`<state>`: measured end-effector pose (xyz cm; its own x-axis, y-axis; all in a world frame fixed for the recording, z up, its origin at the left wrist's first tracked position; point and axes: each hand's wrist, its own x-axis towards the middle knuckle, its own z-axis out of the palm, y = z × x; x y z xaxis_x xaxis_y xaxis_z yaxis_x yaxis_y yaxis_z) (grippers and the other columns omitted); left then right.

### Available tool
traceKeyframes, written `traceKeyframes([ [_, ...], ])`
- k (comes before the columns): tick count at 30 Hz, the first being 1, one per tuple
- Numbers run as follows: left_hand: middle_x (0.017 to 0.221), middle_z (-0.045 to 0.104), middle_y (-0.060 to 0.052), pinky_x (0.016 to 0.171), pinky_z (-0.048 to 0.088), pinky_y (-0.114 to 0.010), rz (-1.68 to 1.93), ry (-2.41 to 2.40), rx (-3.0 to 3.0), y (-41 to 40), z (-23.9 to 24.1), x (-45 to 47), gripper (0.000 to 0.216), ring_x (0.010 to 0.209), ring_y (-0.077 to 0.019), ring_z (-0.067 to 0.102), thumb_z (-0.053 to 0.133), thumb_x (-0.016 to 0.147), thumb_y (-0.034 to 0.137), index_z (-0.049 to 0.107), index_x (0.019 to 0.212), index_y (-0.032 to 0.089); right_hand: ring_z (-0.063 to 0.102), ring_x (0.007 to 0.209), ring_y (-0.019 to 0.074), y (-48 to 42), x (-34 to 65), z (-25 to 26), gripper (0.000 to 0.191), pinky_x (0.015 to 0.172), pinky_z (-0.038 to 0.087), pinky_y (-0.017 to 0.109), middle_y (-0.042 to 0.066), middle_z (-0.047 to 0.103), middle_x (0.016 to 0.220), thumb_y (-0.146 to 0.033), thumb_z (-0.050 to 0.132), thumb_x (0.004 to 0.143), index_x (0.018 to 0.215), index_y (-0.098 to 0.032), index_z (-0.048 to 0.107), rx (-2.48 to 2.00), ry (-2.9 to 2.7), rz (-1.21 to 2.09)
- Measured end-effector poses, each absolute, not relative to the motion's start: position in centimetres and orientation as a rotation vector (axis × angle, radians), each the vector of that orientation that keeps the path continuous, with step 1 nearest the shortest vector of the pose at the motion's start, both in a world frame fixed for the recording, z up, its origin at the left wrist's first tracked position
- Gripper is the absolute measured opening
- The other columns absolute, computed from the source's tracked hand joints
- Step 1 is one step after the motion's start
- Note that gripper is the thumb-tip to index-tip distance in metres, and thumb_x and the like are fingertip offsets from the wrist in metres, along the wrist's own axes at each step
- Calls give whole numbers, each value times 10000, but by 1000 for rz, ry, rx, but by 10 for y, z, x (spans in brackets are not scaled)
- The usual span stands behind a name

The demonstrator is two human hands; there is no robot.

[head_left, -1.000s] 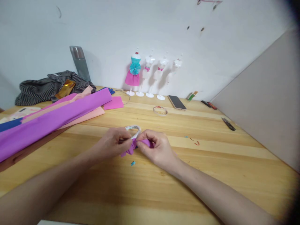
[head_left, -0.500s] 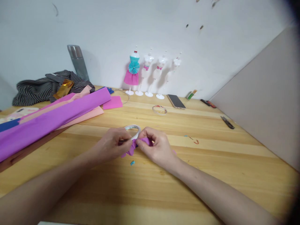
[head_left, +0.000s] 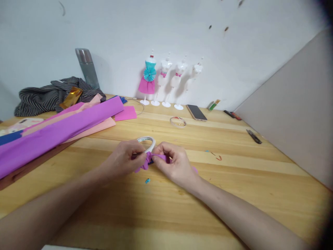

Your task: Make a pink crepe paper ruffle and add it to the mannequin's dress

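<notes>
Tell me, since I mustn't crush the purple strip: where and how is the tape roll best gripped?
Probably pinch the far rim of the tape roll, coming from above on the far side. It is an open ring, so a finger could go inside; the purple strip, left hand and right hand crowd its near edge.

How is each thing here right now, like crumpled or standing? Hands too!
Left hand: pinching the purple strip
Right hand: pinching it too
Purple strip: partly bunched
White tape roll: partly hidden
Striped cloth: crumpled
Leftmost mannequin: standing, dressed
Phone: flat, screen dark
Bottle: capped
Cutter: lying flat, blade unclear
</notes>
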<state>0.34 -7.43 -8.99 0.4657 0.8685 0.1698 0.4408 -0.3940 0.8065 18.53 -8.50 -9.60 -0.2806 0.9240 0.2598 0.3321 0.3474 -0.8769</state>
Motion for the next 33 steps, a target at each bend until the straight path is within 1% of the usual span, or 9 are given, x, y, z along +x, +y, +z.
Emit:
traceKeyframes([
  [4,539,547,19,510,353,-183,803,1097,2063,-74,-91,4,260,542,-81,498,510,779,110,672,578,147,362,470,82,-87,185,-97,106,457,306,211,-36,504,540,-204,550,741,636,-186,549,-1089,-1833,937],
  [9,527,520,22,512,318,-198,886,1075,2126,-72,-93,3,264,548,-86,449,504,768,115,657,555,150,428,505,99,-90,183,-98,90,520,368,236,-12,564,588,-206,555,741,653,-189,561,-1050,-1864,934],
  [11,529,518,21,506,312,-198,878,1077,2123,-72,-93,2,265,545,-86,439,504,773,127,657,558,151,414,497,96,-89,183,-97,99,505,353,232,-15,551,577,-209,552,742,645,-187,559,-1059,-1861,934],
  [14,519,527,14,503,315,-193,830,1080,2123,-73,-91,2,271,561,-95,458,502,786,137,661,567,155,362,472,86,-87,184,-97,117,462,305,219,-36,481,528,-213,552,745,634,-180,566,-1111,-1845,905],
  [17,513,540,10,507,324,-187,798,1087,2122,-75,-89,3,277,578,-100,475,494,790,126,660,570,156,342,469,80,-86,186,-96,130,462,298,213,-48,438,509,-209,559,745,621,-175,571,-1127,-1837,874],
  [22,520,561,6,513,332,-188,804,1071,2132,-75,-89,4,283,576,-99,487,489,787,108,652,560,154,348,475,81,-86,186,-96,120,469,303,213,-43,451,522,-202,556,745,633,-170,582,-1114,-1833,866],
  [27,511,549,17,523,332,-192,831,1059,2150,-75,-91,4,277,581,-99,492,497,776,87,643,553,158,363,486,88,-86,186,-96,126,478,313,216,-39,460,520,-209,560,746,632,-171,597,-1145,-1833,851],
  [33,501,519,23,527,310,-203,868,1050,2201,-74,-98,4,297,566,-91,452,518,787,85,597,509,156,362,479,86,-85,185,-95,131,487,325,222,-40,466,520,-219,568,743,622,-174,588,-1161,-1828,839],
])
